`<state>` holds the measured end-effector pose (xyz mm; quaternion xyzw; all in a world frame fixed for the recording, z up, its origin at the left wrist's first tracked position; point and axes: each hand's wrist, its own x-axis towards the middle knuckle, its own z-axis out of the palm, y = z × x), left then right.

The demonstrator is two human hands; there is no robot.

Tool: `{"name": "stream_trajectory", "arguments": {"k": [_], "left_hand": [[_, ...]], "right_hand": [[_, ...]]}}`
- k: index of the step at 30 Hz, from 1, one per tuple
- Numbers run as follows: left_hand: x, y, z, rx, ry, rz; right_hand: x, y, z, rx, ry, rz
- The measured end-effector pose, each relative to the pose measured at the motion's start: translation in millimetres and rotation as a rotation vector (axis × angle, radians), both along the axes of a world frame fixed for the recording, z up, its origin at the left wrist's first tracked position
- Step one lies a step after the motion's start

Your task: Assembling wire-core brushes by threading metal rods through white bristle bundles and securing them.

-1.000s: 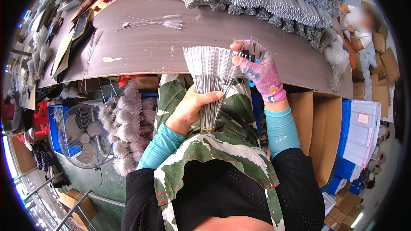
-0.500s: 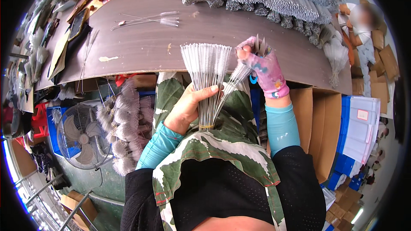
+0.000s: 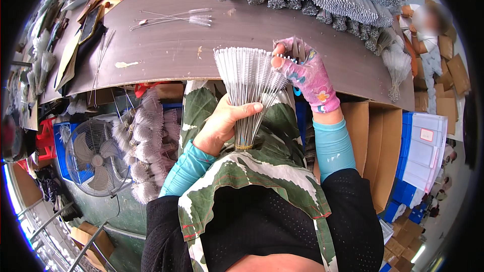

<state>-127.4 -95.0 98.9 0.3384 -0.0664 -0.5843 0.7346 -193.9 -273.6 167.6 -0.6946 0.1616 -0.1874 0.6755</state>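
My left hand (image 3: pixel 222 122) is closed round a bundle of thin wire brushes (image 3: pixel 247 70), white bristles up, fanned out at the top. A yellowish band ties their wire ends low down, against my camouflage apron (image 3: pixel 242 168). My right hand (image 3: pixel 305 73), in a pink patterned glove with bare fingertips, is closed at the bundle's upper right edge, touching or very near the bristles. Metal blades (image 3: pixel 298 49) and a blue loop (image 3: pixel 296 91) show at it, apparently small blue-handled scissors. Whether its fingertips also pinch a brush cannot be made out.
Brown table (image 3: pixel 171 55) ahead carries a few loose brushes (image 3: pixel 176 18) and a large pile of bundled brushes (image 3: pixel 312 0). A fan (image 3: pixel 98 158) and hanging brushes (image 3: pixel 146 141) stand left; a cardboard box (image 3: pixel 370 151) and blue crates (image 3: pixel 418 146) right. Another person (image 3: pixel 426 30) sits far right.
My right hand has moved a little left and turned toward the bundle. Brushes that leaned out to the right now stand closer to the rest.
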Motion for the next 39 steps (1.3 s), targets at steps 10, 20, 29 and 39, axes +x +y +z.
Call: {"name": "stream_trajectory", "arguments": {"k": [10, 20, 29, 39], "left_hand": [[1, 5, -2, -0.018, -0.013, 0.073], [1, 7, -1, -0.052, 0.021, 0.088], [1, 10, -7, -0.053, 0.033, 0.066], [1, 8, -5, -0.062, 0.009, 0.041]], "right_hand": [[-5, 4, -4, 0.132, -0.031, -0.038], [-18, -5, -23, 0.394, -0.158, -0.021], [-15, 1, -13, 0.208, -0.036, -0.026], [-8, 3, 1, 0.284, 0.023, 0.065]]}}
